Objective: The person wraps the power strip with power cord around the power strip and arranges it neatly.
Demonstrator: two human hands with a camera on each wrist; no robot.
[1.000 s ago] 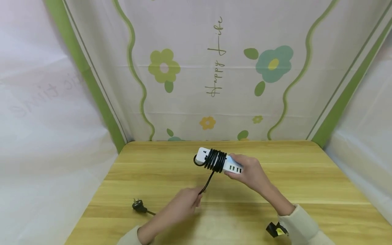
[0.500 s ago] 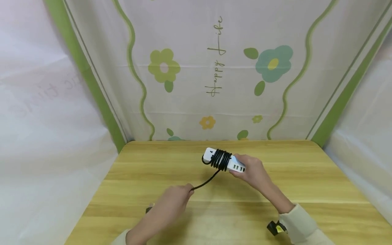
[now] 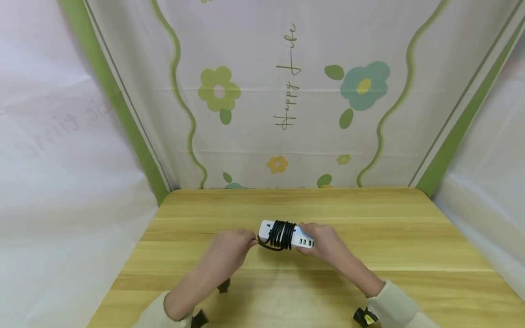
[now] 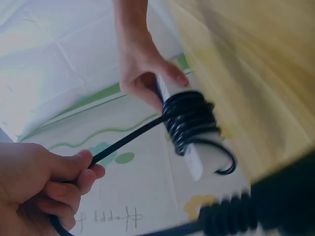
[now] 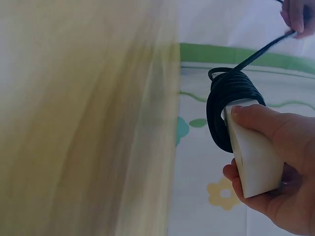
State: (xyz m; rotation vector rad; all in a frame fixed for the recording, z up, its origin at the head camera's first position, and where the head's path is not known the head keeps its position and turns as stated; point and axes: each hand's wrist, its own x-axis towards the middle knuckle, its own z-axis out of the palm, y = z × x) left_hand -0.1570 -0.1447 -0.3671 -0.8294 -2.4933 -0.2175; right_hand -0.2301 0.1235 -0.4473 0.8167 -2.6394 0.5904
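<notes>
A white power strip (image 3: 265,229) is held up over the table, its black cord (image 3: 282,234) wound in several turns round its middle. My right hand (image 3: 328,246) grips the strip's right end, beside the USB ports; in the right wrist view the thumb (image 5: 256,118) lies along the white casing. To the left, my left hand (image 3: 229,253) pinches the cord's free part between thumb and fingers, as the left wrist view shows the cord (image 4: 130,140) running taut to the coil. Beyond that hand the cord leads to a dark plug (image 4: 285,201), close to the camera and blurred.
The wooden table (image 3: 389,237) spreads beneath both hands. A printed flower curtain (image 3: 254,118) hangs behind its far edge, and white sheets flank both sides. A small black device with yellow (image 3: 365,317) sits by the right cuff.
The left hand has swung from below the strip round to its left end, bringing the cord along. The strip has come lower and nearer in the head view; the right hand keeps its grip.
</notes>
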